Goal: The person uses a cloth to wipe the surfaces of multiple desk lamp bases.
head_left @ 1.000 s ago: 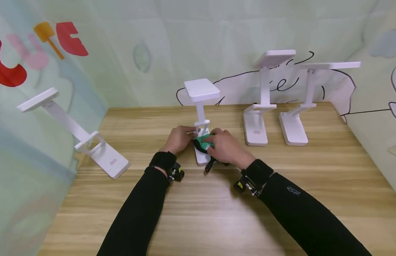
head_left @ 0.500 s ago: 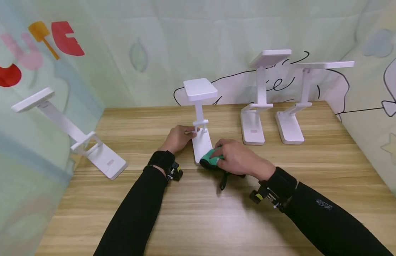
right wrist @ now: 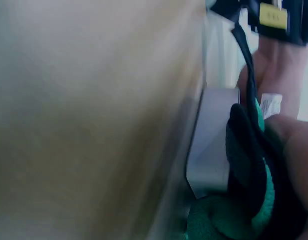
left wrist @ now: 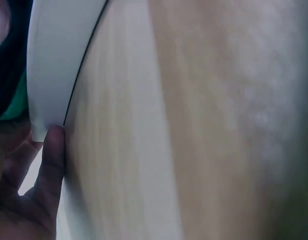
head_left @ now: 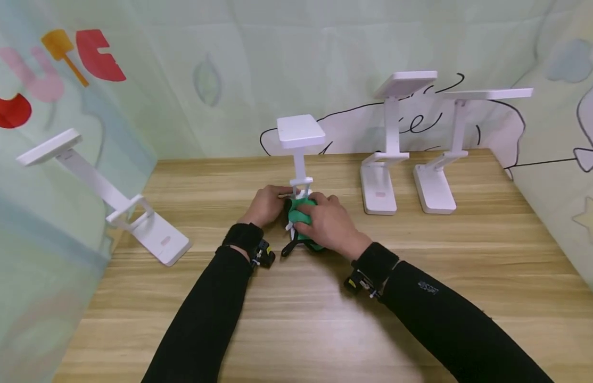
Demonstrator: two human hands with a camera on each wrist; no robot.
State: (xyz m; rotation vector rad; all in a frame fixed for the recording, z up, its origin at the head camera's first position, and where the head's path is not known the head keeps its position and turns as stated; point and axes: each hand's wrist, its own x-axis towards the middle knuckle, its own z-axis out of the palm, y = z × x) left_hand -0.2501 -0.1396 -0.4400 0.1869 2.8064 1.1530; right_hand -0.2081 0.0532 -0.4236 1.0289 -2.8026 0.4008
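A white desk lamp [head_left: 300, 133] stands upright near the middle of the table. My left hand [head_left: 265, 206] pinches the back left corner of its base; the left wrist view shows the thumb [left wrist: 54, 155] against the base's side wall [left wrist: 56, 65]. With curled fingers my right hand [head_left: 331, 226] holds a green and black cleaning cloth [head_left: 298, 213] down on top of the base, covering most of it. A black loop and a white tag hang from the cloth. In the right wrist view the cloth [right wrist: 266, 200] lies along the base edge [right wrist: 211, 150].
Two more white lamps stand back right, one [head_left: 379, 189] beside the other [head_left: 435, 189]. Another lamp [head_left: 162, 239] stands turned at the left. A printed fabric backdrop [head_left: 172, 80] rises behind the wood-grain table [head_left: 296, 330].
My right hand slid the cloth toward me and right, off the base's front end, then back up onto the base. The left hand keeps its hold on the lamp.
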